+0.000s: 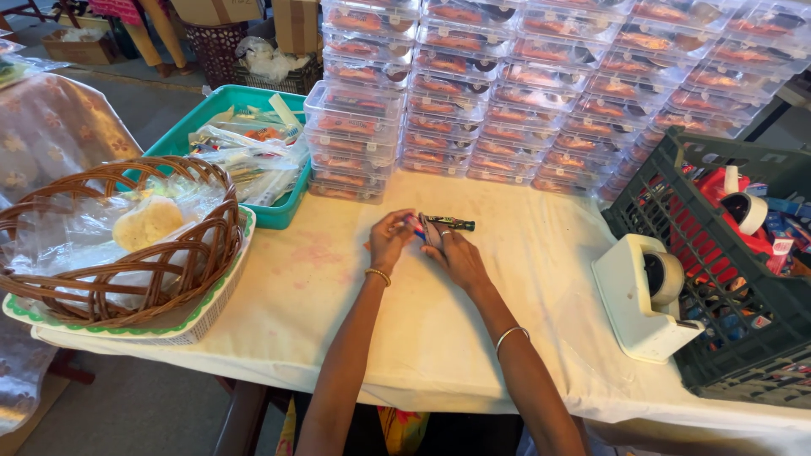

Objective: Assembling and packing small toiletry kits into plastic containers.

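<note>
Both my hands meet over the middle of the table covered with a cream cloth [338,287]. My left hand [390,239] and my right hand [456,257] together hold a small dark packet [448,224] with coloured print, lying flat just above the cloth. The left fingers pinch its left end, where a bit of red and blue shows. My right fingers press on it from the near side. Each wrist wears a thin bangle.
Stacks of clear lidded food boxes [524,93] line the far side. A teal tray [182,135] of wrapped items and a wicker basket [118,245] on a tray stand at the left. A white tape dispenser [642,295] and a dark crate [743,279] sit right.
</note>
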